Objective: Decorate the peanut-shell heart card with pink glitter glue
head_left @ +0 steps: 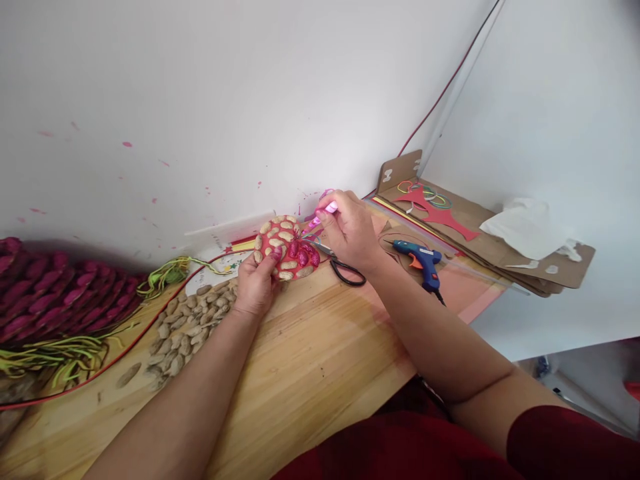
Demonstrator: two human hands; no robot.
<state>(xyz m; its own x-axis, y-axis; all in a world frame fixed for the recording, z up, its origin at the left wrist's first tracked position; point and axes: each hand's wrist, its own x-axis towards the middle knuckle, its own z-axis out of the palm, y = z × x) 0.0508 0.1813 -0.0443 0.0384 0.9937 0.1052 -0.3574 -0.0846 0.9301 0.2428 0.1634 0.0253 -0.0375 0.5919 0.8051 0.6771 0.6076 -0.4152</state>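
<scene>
My left hand point(256, 283) grips the lower edge of a red disc point(285, 248) covered with tan peanut shells, several of them painted magenta. The disc is tilted up off the wooden table point(310, 360). My right hand point(350, 230) is closed in a pinch around a small pink brush or nail-polish applicator point(320, 217), whose tip touches the painted shells at the disc's right side.
A pile of loose peanut shells point(187, 323) lies left of my left hand. Black-handled scissors point(345, 267) and a blue glue gun point(420, 260) lie to the right. Cardboard point(500, 240) with rubber bands and tissue sits far right. Magenta shell work point(55, 287) and green cords lie left.
</scene>
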